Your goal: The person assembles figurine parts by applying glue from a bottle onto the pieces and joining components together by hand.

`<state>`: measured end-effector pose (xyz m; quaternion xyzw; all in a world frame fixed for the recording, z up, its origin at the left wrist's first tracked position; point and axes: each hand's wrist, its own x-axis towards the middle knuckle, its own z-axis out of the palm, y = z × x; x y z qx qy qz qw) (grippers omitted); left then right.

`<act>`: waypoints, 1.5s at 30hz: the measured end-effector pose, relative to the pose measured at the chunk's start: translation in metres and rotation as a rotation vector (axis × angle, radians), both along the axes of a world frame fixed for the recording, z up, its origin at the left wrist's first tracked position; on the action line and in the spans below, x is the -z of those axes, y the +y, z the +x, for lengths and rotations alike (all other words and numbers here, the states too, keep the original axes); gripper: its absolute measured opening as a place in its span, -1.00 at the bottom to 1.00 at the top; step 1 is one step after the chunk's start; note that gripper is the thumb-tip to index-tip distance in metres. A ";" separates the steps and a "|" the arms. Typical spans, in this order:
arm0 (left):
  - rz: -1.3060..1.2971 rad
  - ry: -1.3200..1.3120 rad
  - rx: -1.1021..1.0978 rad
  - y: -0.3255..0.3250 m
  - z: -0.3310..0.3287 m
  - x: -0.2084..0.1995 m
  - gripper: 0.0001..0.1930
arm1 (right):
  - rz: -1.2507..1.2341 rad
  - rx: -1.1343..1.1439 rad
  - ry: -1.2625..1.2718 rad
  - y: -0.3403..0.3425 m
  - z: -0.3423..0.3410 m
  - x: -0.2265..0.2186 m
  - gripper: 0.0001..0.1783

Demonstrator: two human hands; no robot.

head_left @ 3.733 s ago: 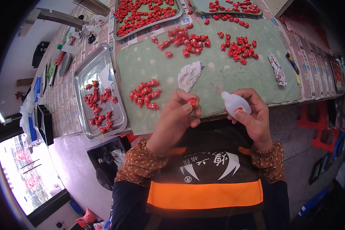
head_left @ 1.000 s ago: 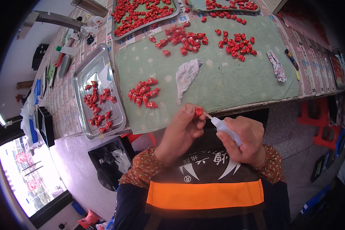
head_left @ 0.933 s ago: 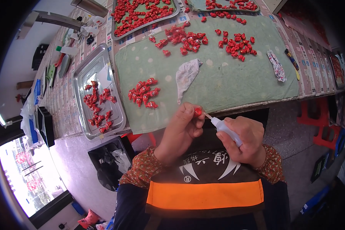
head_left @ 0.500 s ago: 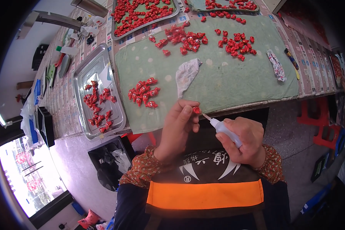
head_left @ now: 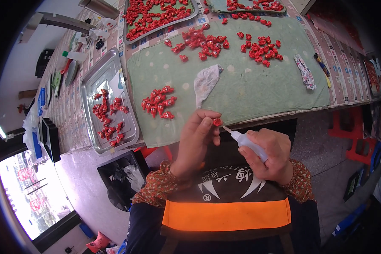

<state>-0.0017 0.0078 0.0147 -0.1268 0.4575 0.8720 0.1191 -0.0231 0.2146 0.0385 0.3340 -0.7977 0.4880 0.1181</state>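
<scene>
Between the fingertips of my left hand (head_left: 197, 137) is a small glossy red piece (head_left: 217, 122), held just off the table's front edge. My right hand (head_left: 270, 153) is wrapped round a translucent squeeze bottle (head_left: 250, 144) with a thin nozzle. The nozzle tip points left at the red piece, close beside it; I cannot tell if they touch. On the green cloth (head_left: 165, 132) beyond my hands lie a small group of red pieces (head_left: 158, 101), a larger pile (head_left: 205, 42) and another cluster (head_left: 261, 51). A crumpled whitish cloth (head_left: 207, 81) rests just beyond my left hand.
At left, a metal tray (head_left: 88, 127) carries several red pieces. Another tray (head_left: 195, 12) at the back is full of them. A patterned cloth strip (head_left: 305, 72) lies on the right. A black bin (head_left: 114, 169) stands below the table, and red stools (head_left: 360, 127) are at right.
The nozzle tip has shifted slightly left, nearer the red piece. Otherwise both hands keep nearly the same place and hold.
</scene>
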 end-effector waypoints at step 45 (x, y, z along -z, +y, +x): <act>-0.361 0.273 -0.246 -0.008 -0.050 0.014 -0.81 | -0.202 0.226 -0.387 -0.007 -0.055 0.040 -0.73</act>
